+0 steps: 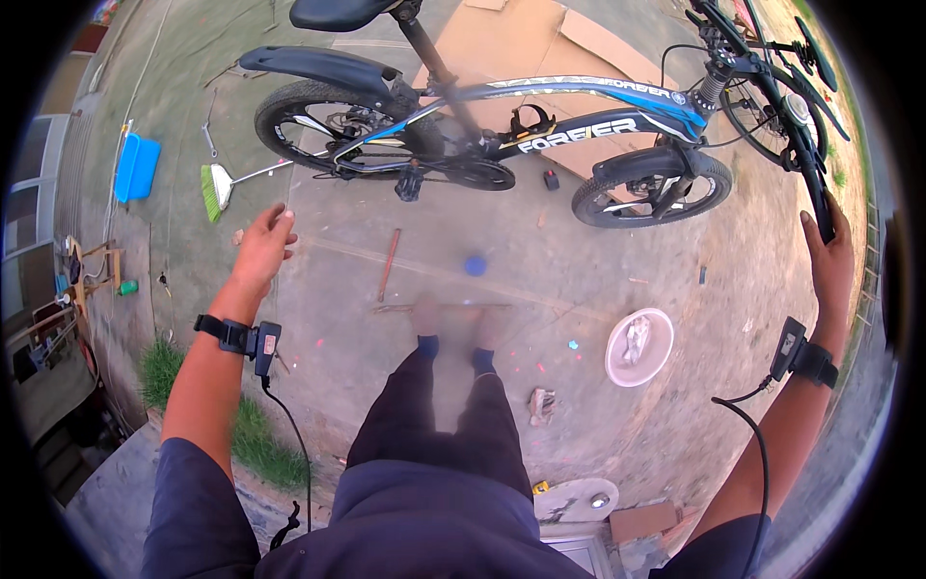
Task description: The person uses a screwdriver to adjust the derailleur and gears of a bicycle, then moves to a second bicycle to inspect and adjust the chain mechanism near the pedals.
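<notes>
A black, blue and white bicycle [579, 135] stands upright in front of me, its front wheel to the right. My right hand [831, 261] holds the near end of its black handlebar [808, 159], thumb on one side and fingers on the other. Out to the left, my left hand [262, 249] hangs in the air below the rear wheel [289, 125], holding nothing, its fingers loosely bent and apart. The black saddle [340, 12] is at the top edge, partly cut off. A pedal [409, 183] points toward me.
Cardboard sheets [608, 58] lie behind the bicycle. On the left are a blue tub [137, 167] and a green-bristled broom [214, 191]. A reddish stick [390, 265] lies ahead of my feet; a pale pink basin [664, 362] with a cloth is to the right, near a brick-like piece [542, 406].
</notes>
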Demonstrator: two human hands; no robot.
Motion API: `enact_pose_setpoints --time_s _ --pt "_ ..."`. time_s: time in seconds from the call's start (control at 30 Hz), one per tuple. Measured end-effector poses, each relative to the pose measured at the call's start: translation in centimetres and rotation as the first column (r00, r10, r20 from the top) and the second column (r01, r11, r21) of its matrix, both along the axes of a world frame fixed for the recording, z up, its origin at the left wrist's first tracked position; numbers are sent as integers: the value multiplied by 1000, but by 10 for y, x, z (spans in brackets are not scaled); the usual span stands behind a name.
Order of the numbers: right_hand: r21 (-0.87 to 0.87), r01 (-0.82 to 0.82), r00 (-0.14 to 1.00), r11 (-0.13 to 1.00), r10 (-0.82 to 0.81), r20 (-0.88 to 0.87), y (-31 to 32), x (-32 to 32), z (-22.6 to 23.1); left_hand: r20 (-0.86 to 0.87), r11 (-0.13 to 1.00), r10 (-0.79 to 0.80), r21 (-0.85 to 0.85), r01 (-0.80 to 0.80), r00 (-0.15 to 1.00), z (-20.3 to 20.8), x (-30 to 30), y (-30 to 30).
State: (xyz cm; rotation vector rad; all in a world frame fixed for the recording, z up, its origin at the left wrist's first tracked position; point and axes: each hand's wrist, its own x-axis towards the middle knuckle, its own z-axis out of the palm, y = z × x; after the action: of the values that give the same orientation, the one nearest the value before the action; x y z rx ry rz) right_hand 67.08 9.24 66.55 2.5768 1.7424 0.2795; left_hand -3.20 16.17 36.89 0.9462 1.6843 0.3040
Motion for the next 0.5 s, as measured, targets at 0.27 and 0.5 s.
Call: enact_pose_setpoints --time_s 0.27,0.5 --pt "211 -122 991 970 110 70 -26 -103 -11 67 869 -127 -474 144 990 -13 -17 -217" --pt "-19 -86 905 996 70 -419 -102 -179 -69 144 791 -74 -594 146 987 12 9 -274"
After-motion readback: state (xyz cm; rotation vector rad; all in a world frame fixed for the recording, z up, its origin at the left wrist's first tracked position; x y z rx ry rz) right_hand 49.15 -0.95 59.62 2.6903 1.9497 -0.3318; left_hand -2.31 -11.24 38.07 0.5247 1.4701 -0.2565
